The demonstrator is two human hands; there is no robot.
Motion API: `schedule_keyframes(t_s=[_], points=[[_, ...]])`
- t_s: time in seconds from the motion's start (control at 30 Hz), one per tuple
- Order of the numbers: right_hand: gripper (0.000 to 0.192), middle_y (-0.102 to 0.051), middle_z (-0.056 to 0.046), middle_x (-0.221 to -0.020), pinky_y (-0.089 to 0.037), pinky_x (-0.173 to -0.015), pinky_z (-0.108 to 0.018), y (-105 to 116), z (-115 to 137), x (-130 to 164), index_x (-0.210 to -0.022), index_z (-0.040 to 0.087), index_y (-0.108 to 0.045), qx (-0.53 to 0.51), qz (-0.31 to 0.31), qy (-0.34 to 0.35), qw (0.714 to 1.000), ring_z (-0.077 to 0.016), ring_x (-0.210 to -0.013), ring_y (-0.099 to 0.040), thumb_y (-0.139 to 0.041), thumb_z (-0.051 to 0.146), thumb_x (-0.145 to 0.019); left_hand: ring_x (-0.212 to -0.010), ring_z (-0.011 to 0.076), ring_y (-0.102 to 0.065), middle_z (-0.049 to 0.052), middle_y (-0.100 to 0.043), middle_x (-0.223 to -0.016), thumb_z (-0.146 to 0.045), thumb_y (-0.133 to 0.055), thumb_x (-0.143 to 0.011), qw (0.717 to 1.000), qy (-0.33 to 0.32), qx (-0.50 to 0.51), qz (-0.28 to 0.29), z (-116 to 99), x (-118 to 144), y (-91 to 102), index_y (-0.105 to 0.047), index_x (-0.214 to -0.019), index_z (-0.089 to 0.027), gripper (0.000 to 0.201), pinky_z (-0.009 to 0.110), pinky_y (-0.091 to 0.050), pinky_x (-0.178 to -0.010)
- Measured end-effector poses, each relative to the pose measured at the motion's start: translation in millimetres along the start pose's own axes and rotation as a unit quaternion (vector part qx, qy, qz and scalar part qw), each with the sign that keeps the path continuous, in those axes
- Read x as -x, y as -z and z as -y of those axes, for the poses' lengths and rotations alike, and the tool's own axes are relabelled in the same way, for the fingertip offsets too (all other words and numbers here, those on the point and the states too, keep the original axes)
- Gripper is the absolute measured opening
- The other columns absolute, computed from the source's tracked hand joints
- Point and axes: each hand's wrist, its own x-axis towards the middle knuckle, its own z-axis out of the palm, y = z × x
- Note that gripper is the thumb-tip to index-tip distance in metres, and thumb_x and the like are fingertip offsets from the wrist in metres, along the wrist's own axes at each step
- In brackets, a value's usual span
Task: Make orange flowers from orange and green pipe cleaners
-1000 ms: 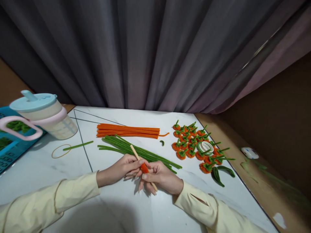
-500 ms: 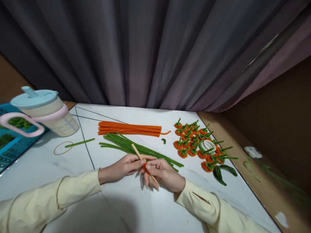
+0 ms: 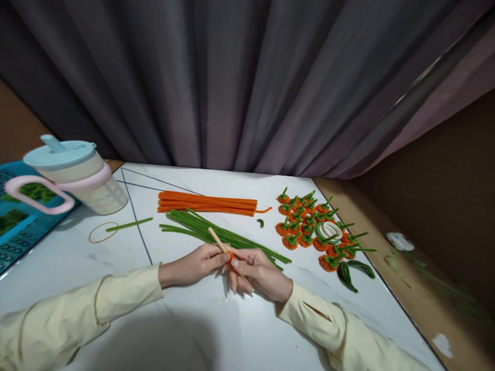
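Observation:
My left hand (image 3: 195,265) is closed, thumb and fingers pinching a thin wooden stick (image 3: 216,238) that slants up and to the left. A bit of orange pipe cleaner (image 3: 231,256) shows around the stick between my two thumbs. My right hand (image 3: 265,274) is closed too, its thumb pressing on the orange piece and the stick's lower part, which the fingers mostly hide. Just behind the hands lies a bundle of green pipe cleaners (image 3: 187,225), with a bundle of orange pipe cleaners (image 3: 207,202) beyond it.
Several orange pipe-cleaner pumpkins (image 3: 291,241) with green stems cluster at the right, rolls of tape (image 3: 330,232) among them. Bent dark green pieces (image 3: 347,276) lie nearby. On the left stand a lidded cup (image 3: 95,188) and a blue basket (image 3: 23,247), near a rubber band (image 3: 101,240).
Both hands stay together at nearly the same spot, their fingers shifting slightly around the stick. The lower tip of the stick shows less below the right hand now. The whole view has shifted slightly.

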Motion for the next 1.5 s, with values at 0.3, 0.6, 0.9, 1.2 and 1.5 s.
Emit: schedule_keyframes(t_s=[0.3,0.6,0.9,1.2,1.5], points=[[0.049,-0.068,-0.008,-0.069,-0.038,-0.037,-0.017,3,6,-2,-0.092,0.007,-0.062,-0.022,0.031,-0.006,0.999,-0.0072,-0.040,-0.054,-0.059,0.054,-0.081,-0.049,0.0058,-0.030,-0.003,-0.037,-0.068,-0.058,-0.044,-0.087,0.999,-0.005,0.014,-0.052,0,-1,3.4,-0.063,-0.082,-0.009,0.053,0.021,-0.023,-0.043],[0.030,-0.068,-0.004,-0.068,-0.042,-0.035,-0.016,-1,2,0,-0.078,0.013,-0.054,0.025,-0.077,0.037,0.996,-0.0071,-0.040,-0.055,-0.068,0.038,-0.079,-0.056,0.0084,-0.039,0.000,-0.041,-0.076,-0.050,-0.043,-0.091,0.997,-0.039,0.010,-0.071,-2,0,3.7,-0.061,-0.086,-0.012,0.043,0.023,-0.032,-0.053],[0.032,-0.061,0.003,-0.050,-0.038,-0.032,-0.015,-10,2,1,-0.071,0.014,-0.052,0.106,-0.148,0.057,0.982,-0.0052,-0.032,-0.048,-0.069,0.041,-0.076,-0.054,0.0069,-0.039,0.002,-0.045,-0.082,-0.048,-0.044,-0.091,0.995,-0.032,0.000,-0.099,-5,1,1.3,-0.063,-0.082,-0.011,0.043,0.023,-0.031,-0.050],[0.037,-0.051,0.006,-0.037,-0.029,-0.031,-0.016,-9,1,1,-0.060,0.012,-0.059,0.168,-0.190,0.042,0.967,-0.0034,-0.027,-0.039,-0.070,0.045,-0.073,-0.059,0.0105,-0.040,0.001,-0.043,-0.076,-0.045,-0.044,-0.092,0.995,-0.034,-0.020,-0.094,-3,3,2.2,-0.065,-0.107,-0.015,0.040,0.023,-0.034,-0.052],[0.037,-0.046,0.006,-0.033,-0.028,-0.033,-0.018,-10,9,5,-0.055,0.011,-0.063,0.181,-0.173,0.031,0.968,-0.0032,-0.026,-0.034,-0.070,0.043,-0.073,-0.070,0.0138,-0.042,0.003,-0.044,-0.087,-0.055,-0.043,-0.089,0.993,-0.037,-0.090,-0.061,-5,5,0.5,-0.059,-0.122,-0.023,0.049,0.025,-0.037,-0.060]])
